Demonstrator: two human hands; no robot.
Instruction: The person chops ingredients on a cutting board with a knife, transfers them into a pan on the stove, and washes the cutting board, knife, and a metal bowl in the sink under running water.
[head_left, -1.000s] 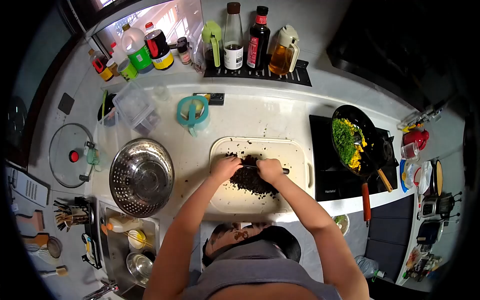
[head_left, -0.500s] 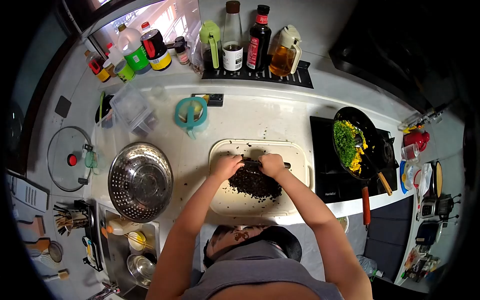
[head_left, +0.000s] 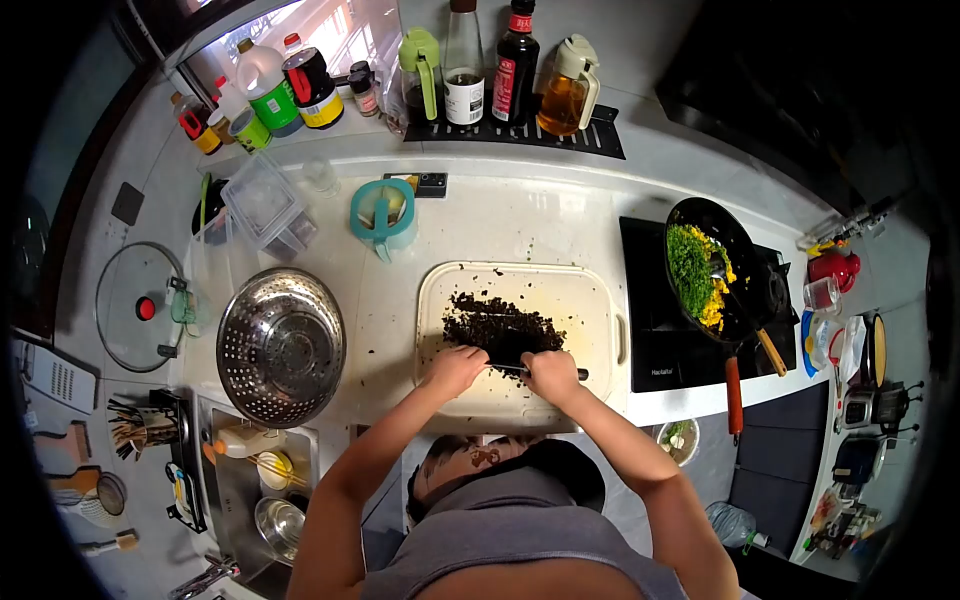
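Observation:
A kitchen knife [head_left: 583, 374] with a black handle lies crosswise over the cutting board [head_left: 470, 405], near its front side. My right hand [head_left: 551, 378] is closed round the handle, whose end sticks out on the right. At the other end, my left hand [head_left: 457, 370] grips the knife near its tip, fingers pressed together. Just beyond the blade a heap of finely chopped dark food [head_left: 495, 322] spreads over the board, with loose bits scattered round it. Most of the blade is hidden or too dark to make out.
Left of the board stands a steel colander [head_left: 281, 347]. A teal-lidded jug [head_left: 383, 217] is behind it. On the right, a wok [head_left: 712, 275] with chopped greens and yellow pieces sits on the stove [head_left: 655, 345]. Several bottles [head_left: 515, 75] line the back ledge.
Both hands have drawn the knife toward me, from the far side of the dark heap to its near side. The heap now shows beyond the blade. The view has tilted slightly.

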